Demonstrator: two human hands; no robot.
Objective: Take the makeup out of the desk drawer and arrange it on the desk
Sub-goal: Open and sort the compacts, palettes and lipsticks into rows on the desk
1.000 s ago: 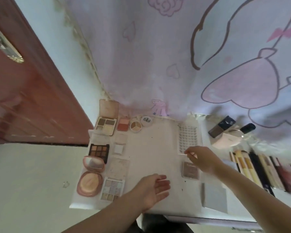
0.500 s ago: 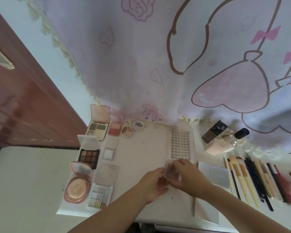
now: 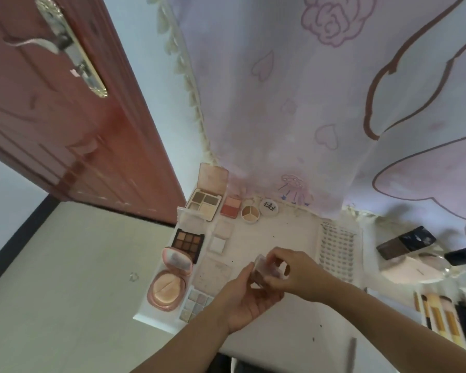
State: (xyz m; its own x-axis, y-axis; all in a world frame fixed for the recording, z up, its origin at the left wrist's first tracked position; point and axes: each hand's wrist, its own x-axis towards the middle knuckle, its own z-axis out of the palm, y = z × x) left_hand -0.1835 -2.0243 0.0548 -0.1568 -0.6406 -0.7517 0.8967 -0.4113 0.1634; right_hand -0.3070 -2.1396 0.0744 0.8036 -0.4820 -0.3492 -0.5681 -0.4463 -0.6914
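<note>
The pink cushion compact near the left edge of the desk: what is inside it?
The pink cushion compact lies open, with a peach puff filling its base. What is under the puff is covered.

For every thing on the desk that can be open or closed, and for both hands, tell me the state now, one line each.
Small clear case: held above the desk by both hands, lid looks partly lifted.
Left hand: grips the case from below.
Right hand: pinches the case's top.
Cushion compact: open, puff showing.
Beige palette: open, lid upright.
Brown palette: open.
Blush: open.
Three-colour pot: open.
</note>
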